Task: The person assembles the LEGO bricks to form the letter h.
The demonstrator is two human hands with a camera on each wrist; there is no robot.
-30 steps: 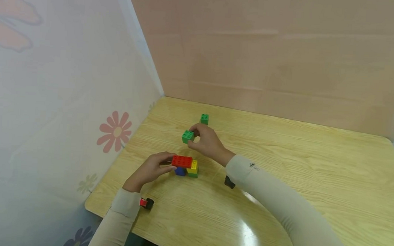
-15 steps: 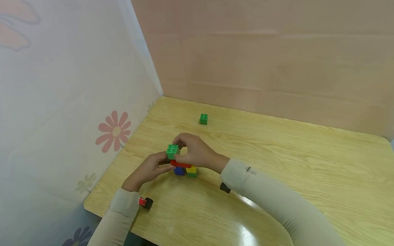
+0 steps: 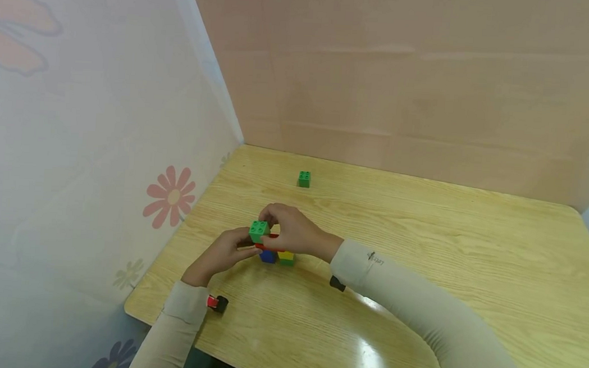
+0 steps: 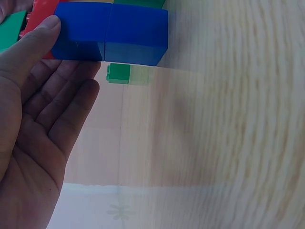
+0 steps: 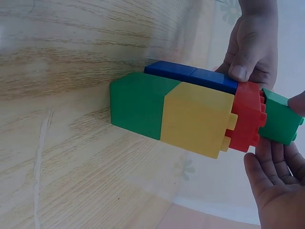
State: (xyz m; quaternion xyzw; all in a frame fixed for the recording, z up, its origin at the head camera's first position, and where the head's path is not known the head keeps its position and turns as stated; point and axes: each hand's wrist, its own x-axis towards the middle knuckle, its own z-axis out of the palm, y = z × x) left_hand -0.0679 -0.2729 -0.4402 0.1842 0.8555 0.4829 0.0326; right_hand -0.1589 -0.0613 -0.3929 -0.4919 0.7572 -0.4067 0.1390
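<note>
A brick stack stands on the table before me. Two blue bricks, the upper blue brick (image 4: 80, 31) and the lower blue brick (image 4: 137, 34), form one column. Beside them a yellow brick (image 5: 196, 118) tops a green brick (image 5: 139, 106). Across both columns lies a long red brick (image 5: 247, 117). My left hand (image 3: 219, 256) grips the stack's left side, thumb near the join of upper blue and red. My right hand (image 3: 296, 231) pinches another green brick (image 3: 258, 232) at the red brick's left end. Red studs show between them; whether it is seated, I cannot tell.
A loose green brick (image 3: 304, 179) stands farther back on the wooden table (image 3: 453, 244). A flowered wall covering (image 3: 95, 138) borders the left side, and a brown panel (image 3: 411, 90) rises behind. Black wrist devices hang under both sleeves.
My right hand has brought its green brick left and toward me, from behind the stack onto the red brick's left end, then slightly lower. The left hand keeps its place.
</note>
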